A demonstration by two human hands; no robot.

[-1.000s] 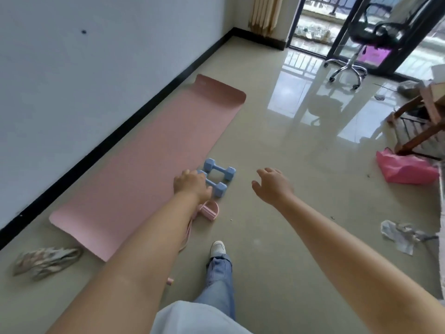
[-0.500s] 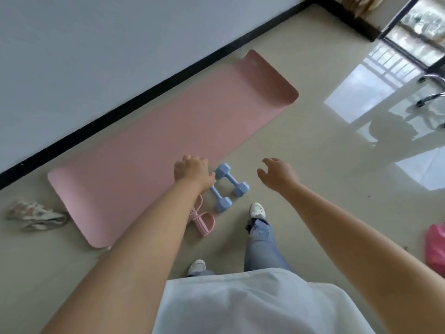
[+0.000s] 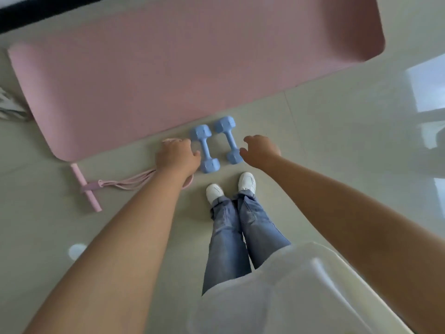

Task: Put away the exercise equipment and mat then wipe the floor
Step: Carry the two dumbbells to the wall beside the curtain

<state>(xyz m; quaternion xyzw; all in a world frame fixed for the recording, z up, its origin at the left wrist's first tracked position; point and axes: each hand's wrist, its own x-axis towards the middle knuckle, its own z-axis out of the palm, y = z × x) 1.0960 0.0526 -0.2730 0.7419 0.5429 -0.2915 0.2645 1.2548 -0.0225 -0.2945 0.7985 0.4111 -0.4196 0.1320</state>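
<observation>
Both hands [image 3: 177, 154] have lowered beside dumbbells [image 3: 205, 148].

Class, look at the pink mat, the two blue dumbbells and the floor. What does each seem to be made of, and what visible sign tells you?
Pink mat: probably foam or rubber, matte, no glare, rounded corners.
Blue dumbbells: likely a smooth, dull plastic or vinyl coating; the core is hidden.
Floor: glazed tile, glossy, showing a grout line and window reflections.

Soft daylight fills my view; window glare shines off the glossy floor [image 3: 361, 121] at right. Edges bend from the wide lens, slightly blurred.
</observation>
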